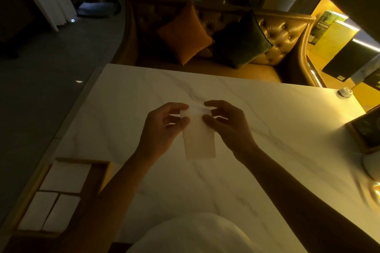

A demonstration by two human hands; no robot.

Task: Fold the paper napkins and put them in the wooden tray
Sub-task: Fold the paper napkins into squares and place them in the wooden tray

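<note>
Napkin: a white paper napkin (199,135), folded to a narrow strip, held above the middle of the marble bench (267,129).
Left hand (164,123): fingers and thumb pinched on the napkin's top left corner.
Right hand (224,123): pinched on the top right corner; top edge curls between the hands.
Done: the wooden tray (103,172) at the near left bench edge already holds folded napkins (65,176) in its compartments.
Left: probably one more fold, then into the tray.
Room: bare bench all around; the tray lies near the left forearm.
</note>
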